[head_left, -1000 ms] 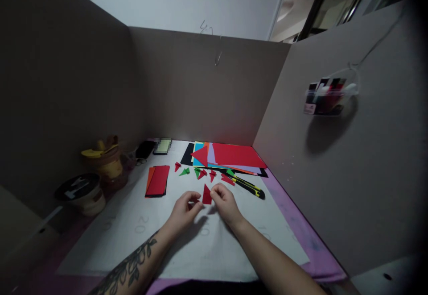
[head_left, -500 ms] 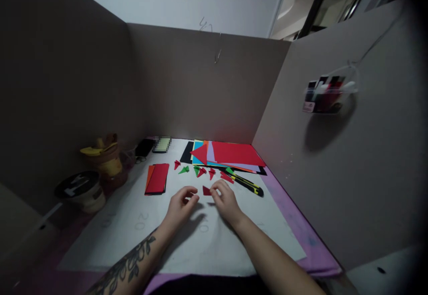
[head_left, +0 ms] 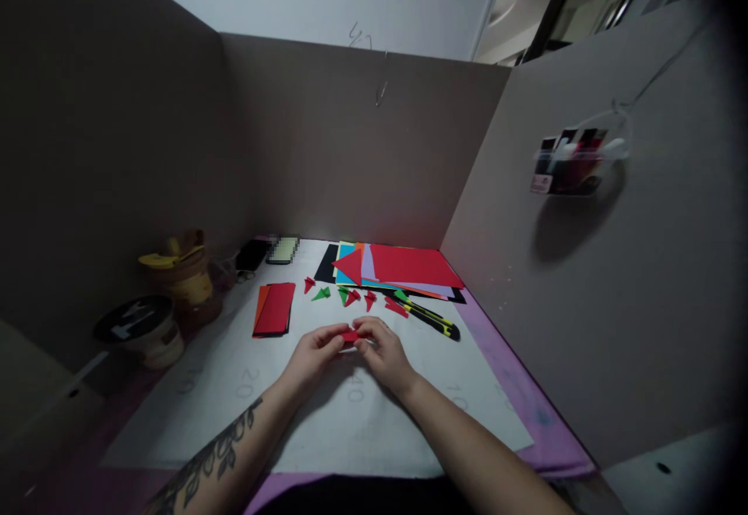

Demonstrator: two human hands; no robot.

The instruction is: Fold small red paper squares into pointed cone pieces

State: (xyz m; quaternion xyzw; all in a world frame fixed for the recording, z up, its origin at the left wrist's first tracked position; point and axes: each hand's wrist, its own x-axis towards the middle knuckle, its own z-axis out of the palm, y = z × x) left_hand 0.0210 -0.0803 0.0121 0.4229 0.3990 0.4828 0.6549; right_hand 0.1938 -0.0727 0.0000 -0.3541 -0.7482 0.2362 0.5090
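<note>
A small piece of red paper (head_left: pixel 349 336) is pinched between my two hands above the white sheet (head_left: pixel 374 437). My left hand (head_left: pixel 319 350) grips its left end, thumb and fingers closed. On the other end, my right hand (head_left: pixel 382 350) holds it between thumb and fingertips; part of the paper is hidden by the fingers. Just beyond the hands lie several small folded red paper pieces (head_left: pixel 370 301) and green paper pieces (head_left: pixel 321 294) in a loose row. Near my right hand is a black and yellow box cutter (head_left: pixel 432 320).
Coloured paper sheets (head_left: pixel 414 266) are stacked at the back, a red triangle (head_left: pixel 349 266) on them. Red and orange strips (head_left: pixel 276 308) lie left. Along the left wall stand a black-lidded tub (head_left: pixel 140 332) and a brown-yellow pot (head_left: pixel 178 281). Grey panels (head_left: pixel 362 149) enclose the table.
My left hand has moved in to the right and taken hold of the red paper, which my right hand alone held before. The two hands are now close together.
</note>
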